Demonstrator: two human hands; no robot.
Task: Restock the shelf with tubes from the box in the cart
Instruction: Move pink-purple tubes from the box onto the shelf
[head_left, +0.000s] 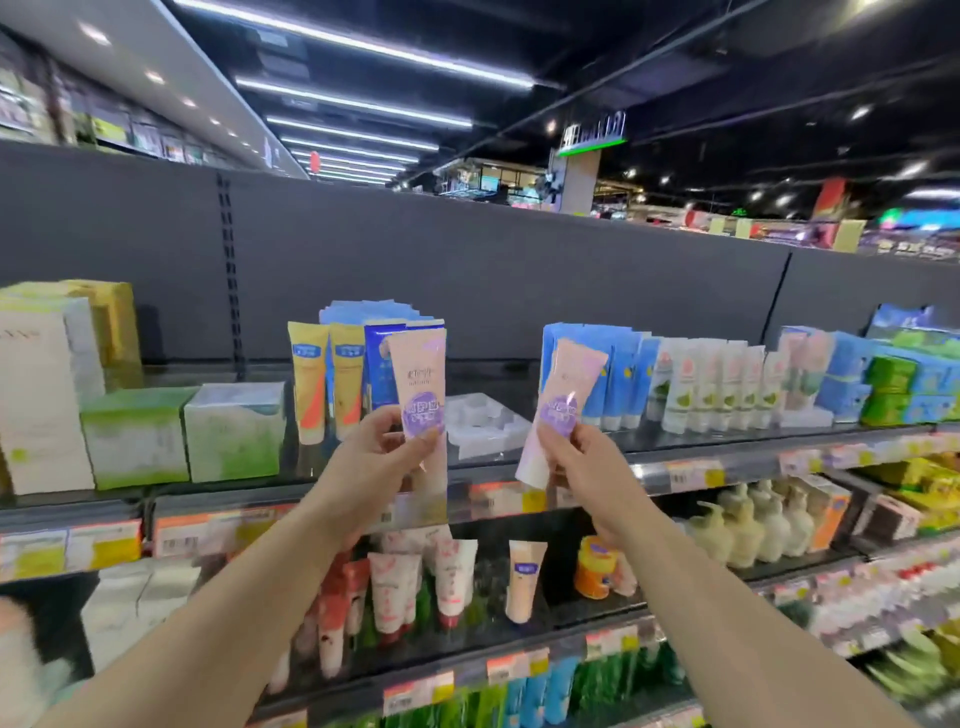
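1. Head view: top shelf (675, 457) runs the full width at chest height, with a dark back panel (467, 270) above it. Its front edge carries price tags (691, 475).
2. Lower shelf (597, 605) sits beneath, stocked with tubes and pump bottles (748, 525); a third tier shows at the bottom edge.
3. White boxes (41, 395) and green boxes (135, 436) fill the left end of the top shelf, close to its front edge.
4. Blue tubes (618, 374) and white tubes (711, 384) stand in tight rows on the right, upright, touching one another.
5. Yellow tubes (327, 379) stand upright left of centre, with a blue tube just beside them.
6. Clear tray (483, 421) lies between the yellow and blue groups. Its slots are unoccupied, and this is the only open room on the shelf.
7. Left hand (384, 457) grasps a pink tube (418, 379) near its lower half, thumb in front. The tube is upright, cap down, raised in front of the blue tube and just left of the tray.
8. Right hand (576, 462) grasps a second pink tube (563, 400) at its lower part. It tilts slightly right, cap down, in front of the blue row and at the tray's right edge.
9. Both held tubes are off the shelf surface, well apart from each other, with the tray showing between them.
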